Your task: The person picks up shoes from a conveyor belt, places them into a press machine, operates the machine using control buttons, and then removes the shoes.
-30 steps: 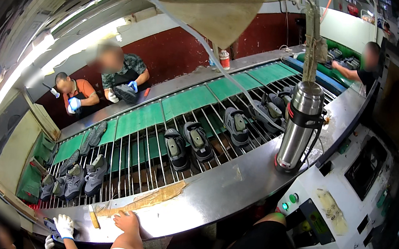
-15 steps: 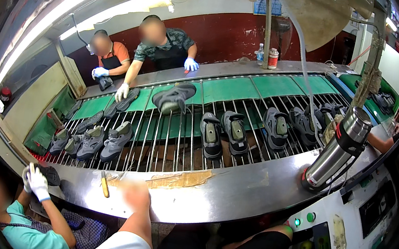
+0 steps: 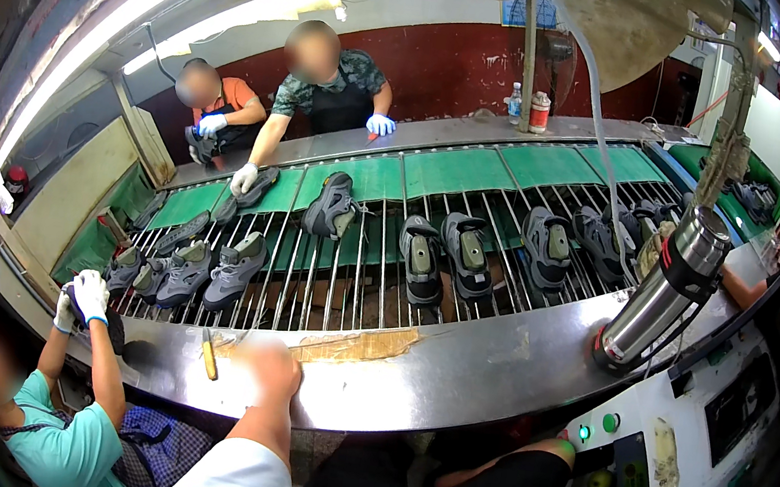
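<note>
My left hand rests on the near metal ledge, its arm in a white sleeve. The hand is blurred, so its fingers cannot be made out. Just left of it lies a slim tool with a yellow handle. Brown tape covers the ledge beyond the hand. Past the ledge, a grey shoe sits across the metal bars and a green panel. A pair of dark grey shoes stands farther right, and several grey shoes stand at the left. My right hand is out of view.
A steel flask stands at the ledge's right, above a control panel with buttons. Two co-workers stand across the rack, one with a gloved hand at a shoe. A co-worker at lower left lifts a dark shoe in white gloves.
The blurred, sideways shoe in the middle has settled with its length pointing away from me. The lower-left co-worker's gloved hands have risen. My left hand stays nearly in place.
</note>
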`<state>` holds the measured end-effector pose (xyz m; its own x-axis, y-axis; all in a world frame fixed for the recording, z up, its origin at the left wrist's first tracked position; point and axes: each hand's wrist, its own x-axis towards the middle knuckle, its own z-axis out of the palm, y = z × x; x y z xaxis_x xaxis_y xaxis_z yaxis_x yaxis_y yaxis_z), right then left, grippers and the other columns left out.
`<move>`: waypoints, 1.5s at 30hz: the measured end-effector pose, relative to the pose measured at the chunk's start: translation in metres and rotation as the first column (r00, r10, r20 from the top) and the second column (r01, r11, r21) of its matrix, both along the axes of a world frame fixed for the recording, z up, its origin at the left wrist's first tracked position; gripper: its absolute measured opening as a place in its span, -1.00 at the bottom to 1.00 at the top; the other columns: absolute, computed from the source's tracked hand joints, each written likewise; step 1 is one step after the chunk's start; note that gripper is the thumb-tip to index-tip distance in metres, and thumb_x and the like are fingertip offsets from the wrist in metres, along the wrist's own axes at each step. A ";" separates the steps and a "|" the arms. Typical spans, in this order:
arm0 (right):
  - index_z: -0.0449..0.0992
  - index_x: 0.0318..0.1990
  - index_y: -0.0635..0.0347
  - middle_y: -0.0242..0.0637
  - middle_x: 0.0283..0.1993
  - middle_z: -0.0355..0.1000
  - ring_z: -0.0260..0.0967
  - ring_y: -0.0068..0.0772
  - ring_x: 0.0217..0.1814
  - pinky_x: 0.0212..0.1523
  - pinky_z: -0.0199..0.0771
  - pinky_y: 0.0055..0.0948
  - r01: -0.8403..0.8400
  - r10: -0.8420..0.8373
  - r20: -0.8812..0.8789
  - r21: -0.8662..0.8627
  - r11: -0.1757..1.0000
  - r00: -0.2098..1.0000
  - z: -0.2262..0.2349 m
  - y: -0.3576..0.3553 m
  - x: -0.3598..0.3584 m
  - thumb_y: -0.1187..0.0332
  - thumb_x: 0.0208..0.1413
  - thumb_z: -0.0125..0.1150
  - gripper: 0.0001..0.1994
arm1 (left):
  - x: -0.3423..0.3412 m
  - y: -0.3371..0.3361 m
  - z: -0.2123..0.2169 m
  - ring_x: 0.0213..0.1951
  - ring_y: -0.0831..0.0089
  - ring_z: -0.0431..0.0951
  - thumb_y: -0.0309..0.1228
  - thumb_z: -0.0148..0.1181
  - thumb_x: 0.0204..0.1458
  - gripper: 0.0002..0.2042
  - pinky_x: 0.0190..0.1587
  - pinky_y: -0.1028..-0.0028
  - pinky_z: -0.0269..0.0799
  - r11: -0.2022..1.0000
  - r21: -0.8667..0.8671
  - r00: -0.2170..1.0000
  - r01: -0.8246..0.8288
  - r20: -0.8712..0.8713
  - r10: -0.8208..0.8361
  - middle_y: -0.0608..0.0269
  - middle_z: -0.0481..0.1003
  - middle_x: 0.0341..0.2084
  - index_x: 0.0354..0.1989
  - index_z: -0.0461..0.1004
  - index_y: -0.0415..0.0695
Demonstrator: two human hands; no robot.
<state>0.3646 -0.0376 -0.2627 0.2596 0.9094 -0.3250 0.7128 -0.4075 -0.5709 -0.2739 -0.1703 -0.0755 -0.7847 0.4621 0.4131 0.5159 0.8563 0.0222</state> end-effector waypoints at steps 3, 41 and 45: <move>0.42 -0.11 0.29 -0.14 -0.15 0.42 0.35 -0.29 -0.10 -0.04 0.33 -0.35 0.047 -0.048 0.001 0.086 0.995 0.999 0.014 0.003 0.001 0.42 0.08 0.02 -0.77 | -0.016 0.052 0.028 -0.08 0.10 0.41 -0.19 0.13 -0.09 -0.47 -0.04 0.16 0.31 0.998 -0.012 0.989 0.057 0.139 -0.055 0.01 0.41 -0.11 0.08 0.34 -0.15; 0.42 -0.16 0.30 -0.19 -0.20 0.42 0.34 -0.35 -0.15 -0.07 0.33 -0.38 0.256 -0.267 0.245 0.074 0.964 0.932 0.048 0.010 -0.021 0.45 0.06 0.04 -0.80 | -0.291 0.281 -0.044 -0.09 0.14 0.49 -0.30 0.16 -0.08 -0.43 -0.02 0.19 0.43 0.377 0.606 0.101 -0.700 0.607 -0.788 0.00 0.39 -0.01 0.13 0.23 -0.26; 0.43 -0.17 0.30 -0.19 -0.21 0.42 0.34 -0.35 -0.16 -0.08 0.33 -0.39 0.287 -0.287 0.182 0.024 0.958 0.941 0.030 -0.032 -0.013 0.45 0.06 0.04 -0.81 | -0.201 0.196 -0.008 0.06 0.07 0.39 -0.15 0.10 -0.12 -0.42 0.12 0.06 0.29 0.458 0.559 -0.070 -0.691 0.579 -0.812 0.05 0.37 0.06 0.10 0.28 -0.18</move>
